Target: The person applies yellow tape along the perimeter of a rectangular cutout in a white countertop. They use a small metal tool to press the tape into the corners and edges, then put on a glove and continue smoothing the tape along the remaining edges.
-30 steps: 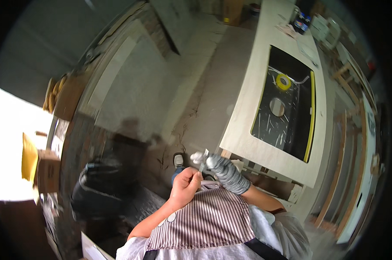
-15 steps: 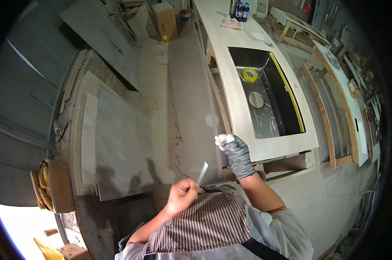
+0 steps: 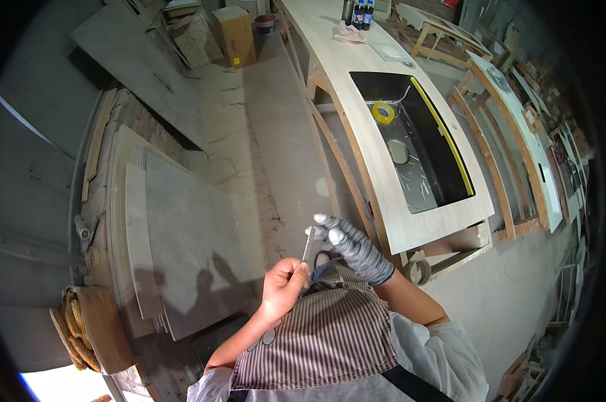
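Observation:
My bare left hand [image 3: 283, 287] is closed, pinching the lower end of a thin, pale, flat strip [image 3: 307, 245] in front of my striped apron. The strip stands nearly upright; I cannot tell whether it is a blade. A grey knitted glove with white fingertips covers my right hand [image 3: 355, 251]. Its fingers are spread at the strip's upper end, and whether they touch it is unclear. Beyond that hand lies a pale countertop [image 3: 410, 231] with a black sink [image 3: 429, 154] set into its cutout.
A yellow tape roll [image 3: 382, 113] and white scraps lie in the sink. Dark bottles [image 3: 363, 16] stand at the countertop's far end. Grey slabs [image 3: 189, 228] lean on the left, and a wooden frame [image 3: 496, 147] stands on the right. A cardboard box [image 3: 234, 37] sits farther back.
My right hand has come left and down from the countertop's corner to the strip, its fingers spreading. The strip now shows narrower in my left hand. The whole view has shifted slightly.

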### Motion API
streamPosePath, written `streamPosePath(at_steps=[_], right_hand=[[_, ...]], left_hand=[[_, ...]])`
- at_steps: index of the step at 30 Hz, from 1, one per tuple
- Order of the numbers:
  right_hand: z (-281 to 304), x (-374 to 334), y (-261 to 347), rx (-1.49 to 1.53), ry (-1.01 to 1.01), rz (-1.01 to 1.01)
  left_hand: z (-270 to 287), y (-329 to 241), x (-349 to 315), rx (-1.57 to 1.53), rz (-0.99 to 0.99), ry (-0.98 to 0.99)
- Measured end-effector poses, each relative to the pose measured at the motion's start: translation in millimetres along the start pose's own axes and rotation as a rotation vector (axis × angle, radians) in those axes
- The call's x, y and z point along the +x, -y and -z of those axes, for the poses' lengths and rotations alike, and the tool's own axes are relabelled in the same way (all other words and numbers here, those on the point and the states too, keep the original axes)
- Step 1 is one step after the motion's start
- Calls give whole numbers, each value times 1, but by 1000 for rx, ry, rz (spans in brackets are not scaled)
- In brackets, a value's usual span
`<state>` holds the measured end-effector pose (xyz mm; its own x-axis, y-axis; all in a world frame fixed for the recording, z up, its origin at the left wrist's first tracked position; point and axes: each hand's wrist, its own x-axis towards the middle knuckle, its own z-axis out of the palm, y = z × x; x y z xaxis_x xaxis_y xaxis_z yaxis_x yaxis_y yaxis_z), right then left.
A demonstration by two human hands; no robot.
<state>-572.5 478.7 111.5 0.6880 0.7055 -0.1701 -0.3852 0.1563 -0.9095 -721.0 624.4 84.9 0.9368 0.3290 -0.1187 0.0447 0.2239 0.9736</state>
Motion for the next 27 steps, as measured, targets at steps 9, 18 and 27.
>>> streamPosePath(at_steps=[9,18,27], right_hand=[[27,117,-16,-5,49,-63],[119,249,32,-69,13,195],[173,341,58,-673,24,473]], left_hand=[[24,9,91,136,85,139],[50,-38,279,156,301,146],[58,-46,449,-457,697,524]])
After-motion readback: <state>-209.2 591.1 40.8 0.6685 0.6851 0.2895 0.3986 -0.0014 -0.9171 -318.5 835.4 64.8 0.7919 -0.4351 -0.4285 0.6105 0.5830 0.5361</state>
